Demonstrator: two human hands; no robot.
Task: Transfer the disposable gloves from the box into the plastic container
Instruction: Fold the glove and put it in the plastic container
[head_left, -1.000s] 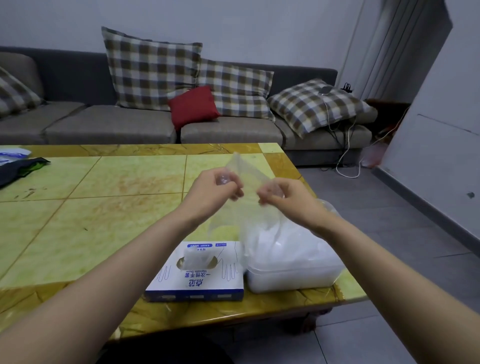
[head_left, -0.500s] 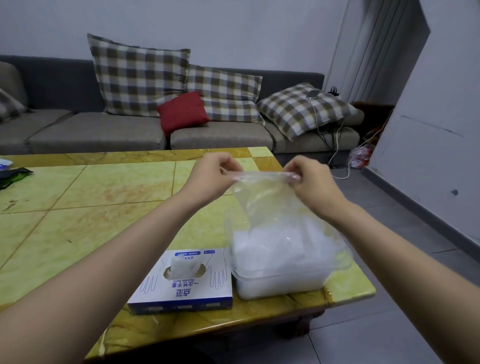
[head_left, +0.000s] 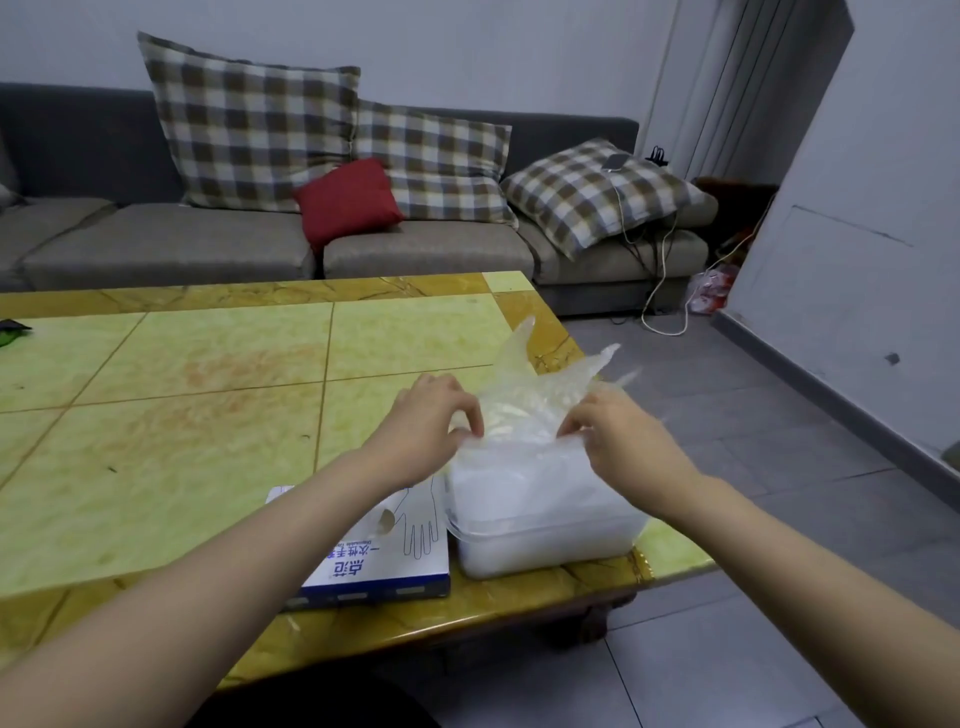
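A clear disposable glove (head_left: 540, 384) hangs over the open plastic container (head_left: 545, 540), its fingers pointing up and away. My left hand (head_left: 426, 426) pinches its left edge and my right hand (head_left: 618, 441) pinches its right edge, both low at the container's mouth. The container stands at the table's near right corner and holds a white heap of gloves. The blue and white glove box (head_left: 384, 561) lies flat just left of it, partly hidden under my left forearm.
The yellow tiled table (head_left: 208, 415) stretches left and away. A dark object (head_left: 13, 330) lies at its far left edge. Behind stands a grey sofa (head_left: 208, 249) with checked and red cushions. Grey floor tiles and cables lie to the right.
Both hands have come down from chest height to the container's mouth, carrying the stretched glove with them. The glove's fingers now stick up behind my hands.
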